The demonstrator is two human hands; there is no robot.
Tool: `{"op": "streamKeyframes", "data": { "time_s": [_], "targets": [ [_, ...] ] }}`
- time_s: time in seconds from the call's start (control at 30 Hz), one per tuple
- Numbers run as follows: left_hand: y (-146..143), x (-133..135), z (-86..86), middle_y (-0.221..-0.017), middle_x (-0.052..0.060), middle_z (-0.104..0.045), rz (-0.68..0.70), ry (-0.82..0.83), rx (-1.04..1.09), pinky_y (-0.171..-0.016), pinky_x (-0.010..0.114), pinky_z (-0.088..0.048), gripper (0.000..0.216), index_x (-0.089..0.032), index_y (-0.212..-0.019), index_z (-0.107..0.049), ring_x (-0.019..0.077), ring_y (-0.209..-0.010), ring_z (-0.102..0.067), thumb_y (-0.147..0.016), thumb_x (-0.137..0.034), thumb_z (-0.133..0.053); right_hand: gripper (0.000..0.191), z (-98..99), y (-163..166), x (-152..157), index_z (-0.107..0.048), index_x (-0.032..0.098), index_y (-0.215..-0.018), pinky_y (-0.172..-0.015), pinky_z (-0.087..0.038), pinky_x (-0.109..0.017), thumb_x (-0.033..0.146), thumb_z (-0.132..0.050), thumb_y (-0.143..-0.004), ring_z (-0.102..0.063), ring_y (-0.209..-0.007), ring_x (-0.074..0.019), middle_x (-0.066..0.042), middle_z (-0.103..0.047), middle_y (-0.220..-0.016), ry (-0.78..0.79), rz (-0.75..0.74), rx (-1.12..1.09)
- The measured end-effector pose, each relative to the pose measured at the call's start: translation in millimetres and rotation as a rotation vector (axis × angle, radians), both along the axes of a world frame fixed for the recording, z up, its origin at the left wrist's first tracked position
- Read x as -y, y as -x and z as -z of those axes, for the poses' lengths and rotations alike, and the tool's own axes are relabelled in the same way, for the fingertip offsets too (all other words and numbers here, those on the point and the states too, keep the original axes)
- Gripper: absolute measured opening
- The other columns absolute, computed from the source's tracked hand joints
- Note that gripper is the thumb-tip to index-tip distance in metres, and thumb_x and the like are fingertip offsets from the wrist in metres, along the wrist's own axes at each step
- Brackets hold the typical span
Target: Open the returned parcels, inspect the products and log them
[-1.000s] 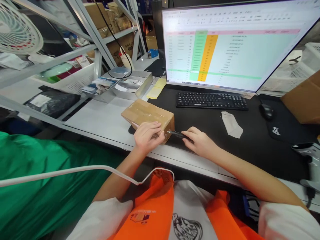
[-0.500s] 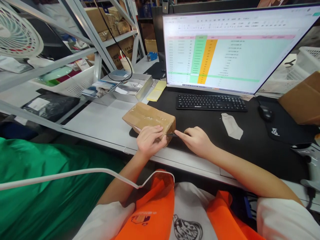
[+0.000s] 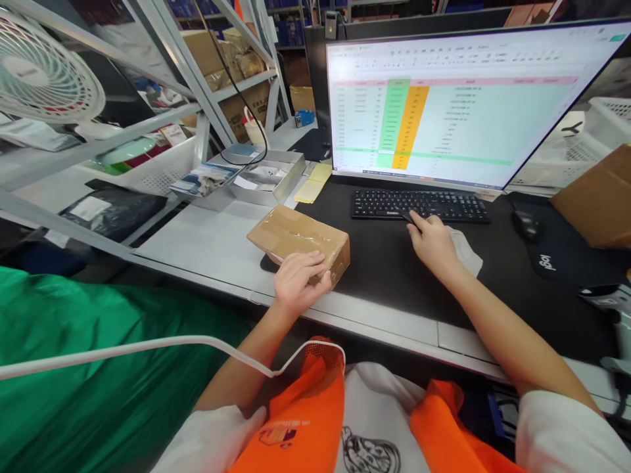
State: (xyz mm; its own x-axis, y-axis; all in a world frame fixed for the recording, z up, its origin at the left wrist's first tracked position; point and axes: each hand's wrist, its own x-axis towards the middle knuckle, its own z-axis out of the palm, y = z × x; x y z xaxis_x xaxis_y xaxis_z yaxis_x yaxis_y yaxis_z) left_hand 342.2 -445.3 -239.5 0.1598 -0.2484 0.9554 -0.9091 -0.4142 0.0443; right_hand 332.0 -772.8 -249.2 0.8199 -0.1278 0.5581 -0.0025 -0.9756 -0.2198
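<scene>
A brown cardboard box [image 3: 296, 233] wrapped in clear tape lies at the desk's front edge, half on the black desk mat [image 3: 389, 269]. My left hand [image 3: 300, 281] grips its near end, fingers curled across the top. My right hand [image 3: 434, 240] is closed round a thin dark pen-like tool [image 3: 409, 217], its tip pointing at the front edge of the black keyboard [image 3: 434, 200]. This hand lies partly over a small white pouch [image 3: 469, 253].
A wide monitor [image 3: 453, 118] showing a spreadsheet stands behind the keyboard. A mouse [image 3: 525, 225] and a large cardboard box [image 3: 596, 197] are at the right. Metal trays [image 3: 269, 174], yellow notes [image 3: 311, 187], shelving and a fan [image 3: 46, 72] are at the left. Green fabric [image 3: 73, 374] lies below.
My right hand has left the box's right end and moved up and to the right to the keyboard, carrying the dark tool. My left hand stays on the box.
</scene>
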Motion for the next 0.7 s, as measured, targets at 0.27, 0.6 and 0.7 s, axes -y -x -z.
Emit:
{"op": "streamKeyframes", "data": {
  "time_s": [0.27,0.6,0.7],
  "targets": [
    [-8.0,5.9,-2.5,-0.092,0.005,-0.080,-0.040,-0.037,0.042,-0.078,0.036,-0.064,0.020,-0.021,-0.094,-0.064,0.0225,-0.088,-0.080,-0.082,-0.011,-0.074,0.040,-6.0,56.4,-82.8,-0.065,0.015,-0.140,-0.072,-0.053,-0.030,0.034,-0.045,-0.110,-0.058,-0.079,-0.0191,-0.009,-0.060,-0.094,0.073,-0.629,0.045],
    [-4.7,1.3,-2.4,-0.093,0.007,-0.080,-0.002,-0.047,0.026,-0.081,0.038,-0.062,0.021,-0.020,-0.095,-0.066,0.0246,-0.092,-0.079,-0.081,-0.007,-0.074,0.037,2.6,15.6,-73.6,-0.068,0.020,-0.137,-0.071,-0.051,-0.031,0.034,-0.048,-0.109,-0.055,-0.078,-0.0185,-0.008,-0.060,-0.094,0.073,-0.733,0.146],
    [-4.8,1.4,-3.7,-0.093,0.008,-0.080,0.006,-0.052,0.019,-0.081,0.038,-0.062,0.023,-0.020,-0.096,-0.066,0.0250,-0.092,-0.079,-0.080,-0.005,-0.074,0.037,4.2,3.6,-63.7,-0.068,0.020,-0.137,-0.072,-0.050,-0.030,0.035,-0.049,-0.109,-0.056,-0.079,-0.0185,-0.008,-0.060,-0.092,0.083,-0.718,0.170]
  ]
}}
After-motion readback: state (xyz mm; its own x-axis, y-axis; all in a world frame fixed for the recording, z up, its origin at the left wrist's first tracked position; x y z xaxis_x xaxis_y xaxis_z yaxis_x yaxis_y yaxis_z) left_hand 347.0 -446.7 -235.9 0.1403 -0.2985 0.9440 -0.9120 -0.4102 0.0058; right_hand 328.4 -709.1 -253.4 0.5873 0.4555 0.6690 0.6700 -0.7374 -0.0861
